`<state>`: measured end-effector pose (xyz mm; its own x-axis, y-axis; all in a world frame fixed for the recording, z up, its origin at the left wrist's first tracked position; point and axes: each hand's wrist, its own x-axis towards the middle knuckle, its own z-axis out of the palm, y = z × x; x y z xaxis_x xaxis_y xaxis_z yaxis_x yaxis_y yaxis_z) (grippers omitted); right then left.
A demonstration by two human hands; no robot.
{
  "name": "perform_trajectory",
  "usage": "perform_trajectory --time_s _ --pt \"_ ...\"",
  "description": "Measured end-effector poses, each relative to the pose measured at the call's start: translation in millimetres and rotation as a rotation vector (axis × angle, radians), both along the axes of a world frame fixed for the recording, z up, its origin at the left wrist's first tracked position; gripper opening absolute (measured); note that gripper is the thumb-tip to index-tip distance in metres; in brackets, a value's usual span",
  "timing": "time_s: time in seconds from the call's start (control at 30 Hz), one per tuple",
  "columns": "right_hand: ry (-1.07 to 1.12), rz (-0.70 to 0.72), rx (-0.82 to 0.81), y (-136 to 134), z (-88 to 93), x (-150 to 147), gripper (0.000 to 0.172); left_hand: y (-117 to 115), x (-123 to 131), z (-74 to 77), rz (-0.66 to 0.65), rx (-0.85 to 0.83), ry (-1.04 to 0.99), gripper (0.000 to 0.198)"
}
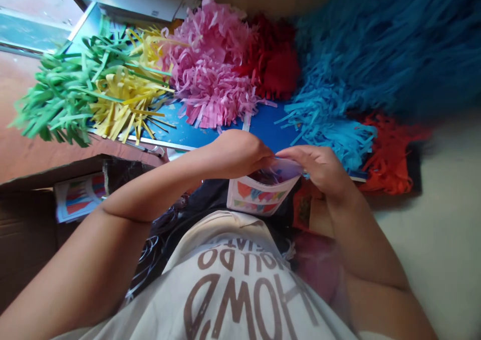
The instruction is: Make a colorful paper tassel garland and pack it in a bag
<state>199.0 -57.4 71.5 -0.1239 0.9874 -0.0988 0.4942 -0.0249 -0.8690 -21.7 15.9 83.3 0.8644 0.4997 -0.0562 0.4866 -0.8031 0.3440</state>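
Above my lap I hold a small plastic packet [259, 195] with a printed card that shows rows of coloured tassels. My left hand [242, 152] is closed, knuckles up, at the upper left of the packet's mouth; its fingertips are mostly hidden. Thumb and fingers of my right hand [313, 165] pinch the upper right edge. Between the hands the mouth gapes a little, and the contents cannot be made out. Just beyond are pink paper tassels [220, 89] and light blue paper tassels [326, 124] on a blue table [259, 127].
Green tassels [71, 94] and yellow tassels [124, 102] hang over the table's left end. Dark red tassels [276, 61] lie behind, orange-red ones [391, 152] at the right. A cardboard box [26, 219] at the left holds more printed cards [80, 197]. White cords [150, 255] lie beside my lap.
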Motion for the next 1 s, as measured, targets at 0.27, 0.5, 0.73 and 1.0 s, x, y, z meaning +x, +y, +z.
perform_trajectory --time_s 0.27,0.5,0.73,1.0 --pt "-0.051 -0.143 0.181 -7 -22.0 5 0.025 2 3 -5.1 0.082 0.024 0.001 0.041" --pt "0.042 -0.100 0.286 -15 -30.6 7 0.024 -3 3 -3.9 0.130 -0.009 0.059 0.057" --pt "0.103 -0.087 0.159 -14 -21.9 12 0.020 -9 2 -6.8 0.079 -0.020 -0.026 0.046" --pt "0.093 -0.217 0.119 -17 -32.5 7 0.022 -17 -10 -21.2 0.285 -0.275 -0.413 0.044"
